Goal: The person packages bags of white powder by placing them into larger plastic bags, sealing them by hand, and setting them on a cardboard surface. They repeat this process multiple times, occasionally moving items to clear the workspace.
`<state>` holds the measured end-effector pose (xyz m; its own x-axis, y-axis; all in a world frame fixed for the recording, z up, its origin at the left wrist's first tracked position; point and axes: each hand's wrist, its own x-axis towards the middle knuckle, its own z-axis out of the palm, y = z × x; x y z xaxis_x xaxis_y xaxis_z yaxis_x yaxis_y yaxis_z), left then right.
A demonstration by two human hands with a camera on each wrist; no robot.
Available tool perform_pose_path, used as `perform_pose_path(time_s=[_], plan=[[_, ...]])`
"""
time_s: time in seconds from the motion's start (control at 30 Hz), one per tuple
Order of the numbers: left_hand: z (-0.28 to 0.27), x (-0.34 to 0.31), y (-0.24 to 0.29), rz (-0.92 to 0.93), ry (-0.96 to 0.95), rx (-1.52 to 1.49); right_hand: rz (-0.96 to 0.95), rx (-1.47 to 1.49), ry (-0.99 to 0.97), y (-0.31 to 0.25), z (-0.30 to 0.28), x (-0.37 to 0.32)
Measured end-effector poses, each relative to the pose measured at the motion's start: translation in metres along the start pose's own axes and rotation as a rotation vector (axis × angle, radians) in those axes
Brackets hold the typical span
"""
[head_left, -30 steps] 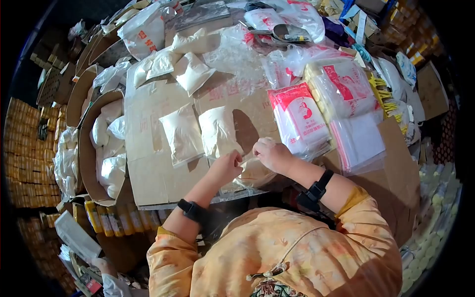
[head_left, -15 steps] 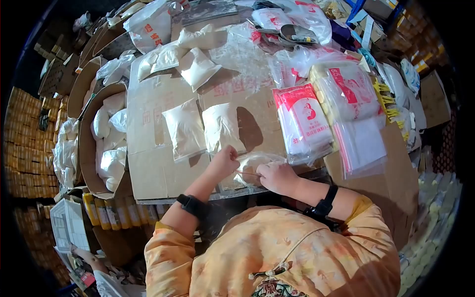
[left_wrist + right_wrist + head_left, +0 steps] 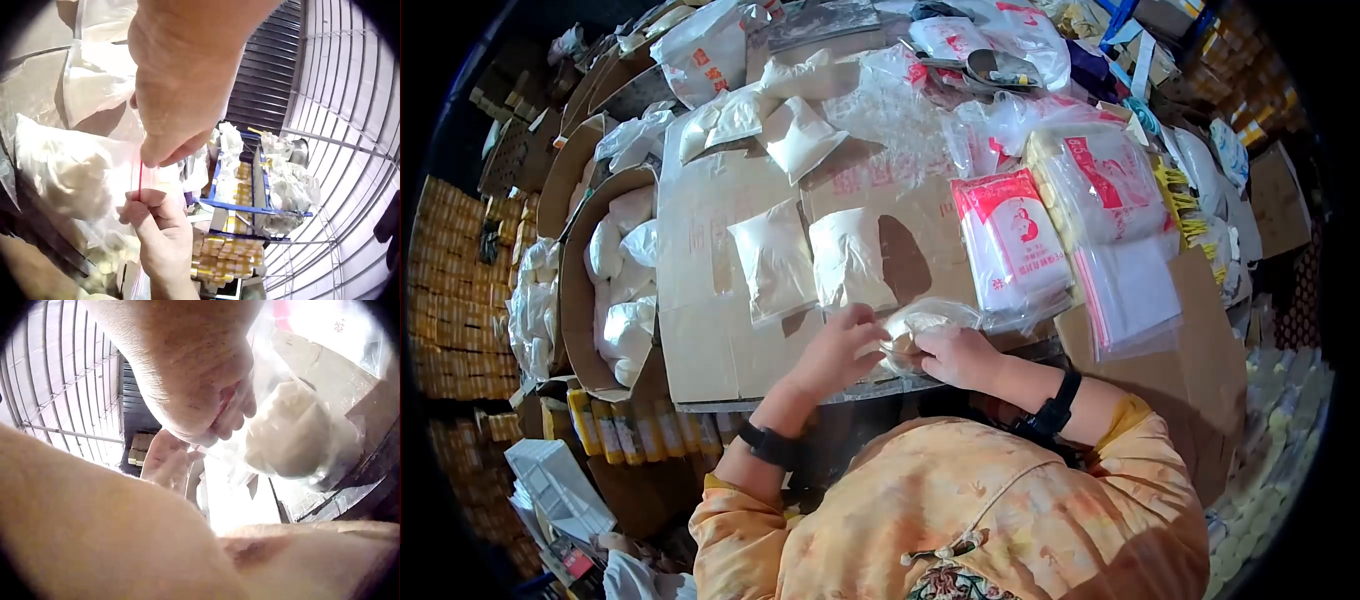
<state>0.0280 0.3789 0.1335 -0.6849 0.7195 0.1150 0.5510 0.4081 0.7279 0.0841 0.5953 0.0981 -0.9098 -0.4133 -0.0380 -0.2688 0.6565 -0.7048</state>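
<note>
A clear zip-seal bag of pale powder (image 3: 930, 315) lies at the table's near edge, its red seal strip (image 3: 140, 181) plain in the left wrist view. My left hand (image 3: 838, 348) pinches one end of that strip between thumb and fingers. At the other end, my right hand (image 3: 960, 358) grips the bag's mouth with curled fingers. The powder bulges in the bag's lower part (image 3: 287, 434) in the right wrist view. Just beyond my hands lie two filled bags, one on the left (image 3: 772, 262) and one on the right (image 3: 848, 258).
Several filled bags (image 3: 800, 140) are heaped farther back on the cardboard-covered table (image 3: 700, 350). To the right sit red-and-white packs of bags (image 3: 1015, 245) and flat clear bags (image 3: 1128, 300). A cardboard box (image 3: 575, 300) of filled bags stands left. A metal scoop (image 3: 1000, 70) lies at the back.
My hands have come down to the bag's mouth, the right shifting slightly. The red strip showed stretched between them half a second ago. At lower left, another person's arm and a white crate have moved.
</note>
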Motion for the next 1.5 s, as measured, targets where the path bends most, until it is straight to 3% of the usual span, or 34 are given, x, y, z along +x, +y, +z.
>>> perform_pose_path(time_s=[0.13, 0.27, 0.4, 0.6, 0.7, 0.8, 0.93, 0.97, 1.07, 1.13, 1.17, 1.23, 1.33, 1.37, 1.47, 1.5], plan=[[0.015, -0.005, -0.011, 0.011, -0.164, 0.343, -0.219, -0.189, -0.146, 0.017, -0.003, 0.001], [0.022, -0.014, -0.01, -0.014, -0.24, 0.419, -0.316, -0.257, 0.035, 0.029, -0.027, -0.002], [0.038, -0.013, -0.015, 0.052, -0.235, 0.588, -0.363, -0.397, -0.027, 0.036, -0.031, -0.009], [-0.002, 0.012, 0.003, 0.188, -0.094, 0.681, -0.395, -0.377, 0.168, 0.013, -0.041, -0.012], [-0.008, 0.011, 0.003, 0.239, -0.101, 0.685, -0.314, -0.391, -0.084, 0.006, -0.042, -0.018], [0.004, 0.001, -0.007, 0.196, -0.234, 0.694, -0.269, -0.586, 0.014, 0.022, -0.041, -0.022], [0.009, -0.002, -0.01, 0.156, -0.139, 0.644, -0.053, -0.562, 0.089, 0.037, -0.057, -0.028], [0.01, -0.001, -0.01, 0.164, -0.129, 0.639, -0.091, -0.587, 0.15, 0.035, -0.06, -0.028], [0.009, 0.002, -0.01, 0.164, -0.104, 0.637, -0.071, -0.602, -0.011, 0.048, -0.052, -0.034], [0.006, 0.003, -0.011, 0.126, -0.085, 0.643, -0.139, -0.46, 0.063, 0.053, -0.05, -0.038], [0.004, 0.001, -0.012, 0.102, -0.032, 0.596, -0.173, -0.387, 0.099, 0.054, -0.05, -0.039], [0.0, -0.004, -0.018, 0.059, 0.07, 0.501, 0.064, -0.261, 0.062, 0.051, -0.06, -0.04], [-0.009, -0.013, -0.021, -0.155, 0.145, 0.287, 0.326, -0.012, -0.004, 0.06, -0.068, -0.041], [-0.004, -0.017, -0.028, -0.322, 0.063, 0.139, 0.398, 0.082, -0.026, 0.066, -0.069, -0.039], [0.029, -0.012, -0.043, -0.245, -0.027, -0.274, 0.244, 0.784, -0.078, 0.105, -0.016, -0.037], [0.046, -0.011, -0.054, -0.261, -0.088, -0.45, 0.179, 0.408, -0.176, 0.099, -0.02, -0.027]])
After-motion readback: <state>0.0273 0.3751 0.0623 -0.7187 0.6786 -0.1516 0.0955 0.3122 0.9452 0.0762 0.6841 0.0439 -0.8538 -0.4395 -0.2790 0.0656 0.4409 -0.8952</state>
